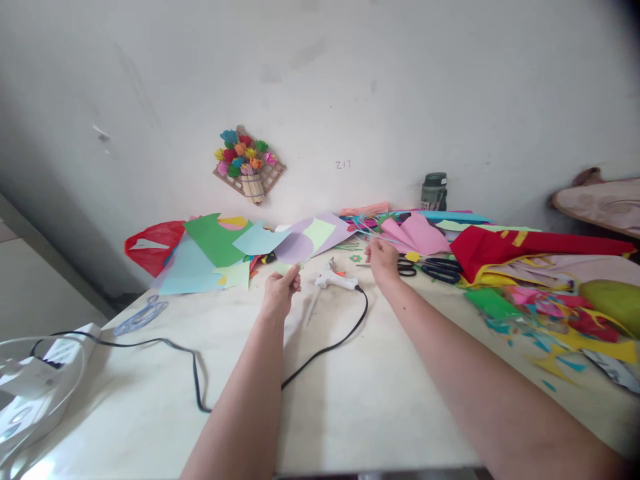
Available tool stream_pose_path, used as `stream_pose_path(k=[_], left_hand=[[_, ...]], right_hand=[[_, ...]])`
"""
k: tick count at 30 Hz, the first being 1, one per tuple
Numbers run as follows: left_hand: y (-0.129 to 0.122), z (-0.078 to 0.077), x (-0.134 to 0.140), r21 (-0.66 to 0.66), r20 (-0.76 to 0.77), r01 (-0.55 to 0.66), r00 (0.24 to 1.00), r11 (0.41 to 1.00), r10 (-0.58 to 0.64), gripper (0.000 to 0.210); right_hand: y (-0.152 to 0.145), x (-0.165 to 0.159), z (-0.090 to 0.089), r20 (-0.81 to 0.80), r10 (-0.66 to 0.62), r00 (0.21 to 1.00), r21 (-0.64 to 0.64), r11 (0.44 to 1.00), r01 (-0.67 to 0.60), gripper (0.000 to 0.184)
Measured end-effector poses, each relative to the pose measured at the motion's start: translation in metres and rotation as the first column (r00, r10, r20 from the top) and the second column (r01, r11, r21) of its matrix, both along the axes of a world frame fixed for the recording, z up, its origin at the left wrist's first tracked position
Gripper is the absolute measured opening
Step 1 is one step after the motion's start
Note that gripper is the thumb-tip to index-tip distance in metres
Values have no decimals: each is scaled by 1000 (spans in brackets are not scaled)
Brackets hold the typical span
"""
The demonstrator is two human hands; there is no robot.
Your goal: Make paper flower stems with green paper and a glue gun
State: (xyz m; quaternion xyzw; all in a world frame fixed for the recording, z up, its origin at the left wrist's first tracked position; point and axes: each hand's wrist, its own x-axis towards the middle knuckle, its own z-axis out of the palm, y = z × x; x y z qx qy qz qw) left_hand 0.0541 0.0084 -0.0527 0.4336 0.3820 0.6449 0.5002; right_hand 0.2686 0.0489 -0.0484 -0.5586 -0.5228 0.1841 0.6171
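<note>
Left hand [283, 289] and right hand [383, 259] are curled, contents unclear. Between them, the hot-glue gun [337, 280] could be dragged by its snagged cord [345, 338]

Over my remote feed I see a flat, cream-coloured tabletop [400, 387] bearing a white plastic glue gun [339, 280], black-handled scissors [441, 270], a coiled pale-blue cord [143, 316] and red, yellow-trimmed cloth [493, 248].

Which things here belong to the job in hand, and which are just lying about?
Probably the job's: white glue gun, between left hand and right hand; small green flower cut-out.

Probably incidental: green water bottle; floral wall hanging; red yellow-trimmed cloth.
</note>
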Motion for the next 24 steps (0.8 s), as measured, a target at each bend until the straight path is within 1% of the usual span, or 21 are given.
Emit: stream_pose_path(k=[1, 2, 3, 4, 5, 7, 9, 11, 16, 21, 23, 24], left_hand=[[-1, 0, 1, 10, -13, 1, 1000, 1000, -1, 28], [-1, 0, 3, 17, -31, 0, 1000, 1000, 1, 29], [-1, 0, 4, 23, -52, -4, 999, 1000, 5, 29], [-1, -1, 5, 27, -74, -9, 997, 1000, 11, 30], [-1, -1, 5, 34, -95, -11, 995, 999, 14, 30], [-1, -3, 7, 56, -130, -1, 991, 998, 9, 30], [0, -5, 8, 79, -156, 18, 988, 997, -5, 29], [0, -6, 9, 89, -178, 30, 984, 996, -14, 29], [0, -7, 12, 89, -200, 36, 980, 995, -18, 29], [-3, -5, 13, 57, -197, 98, 977, 994, -85, 29], [-4, -4, 13, 51, -199, 106, 975, 993, -94, 28], [-5, -4, 13, 54, -199, 99, 976, 994, -86, 28]], right_hand=[[-3, -8, 1, -143, 70, 987, -3, 997, -71, 33], [-7, -17, 2, -245, 176, 953, -18, 982, -186, 27], [-12, -27, 3, -317, 298, 900, -31, 946, -324, 23], [-16, -37, 3, -371, 414, 831, -51, 885, -463, 22], [-21, -47, 4, -414, 486, 770, -67, 827, -558, 24], [-28, -62, 3, -460, 558, 690, -91, 744, -662, 27], [-33, -72, 1, -495, 577, 649, -75, 716, -694, 29], [-35, -76, -1, -526, 566, 634, -49, 724, -688, 28], [-36, -77, 0, -599, 494, 630, -7, 783, -621, 25], [-37, -77, 2, -595, 445, 669, -2, 832, -555, 25], [-36, -76, 1, -579, 446, 682, 5, 839, -544, 25], [-36, -76, 0, -569, 459, 682, 9, 833, -553, 25]])
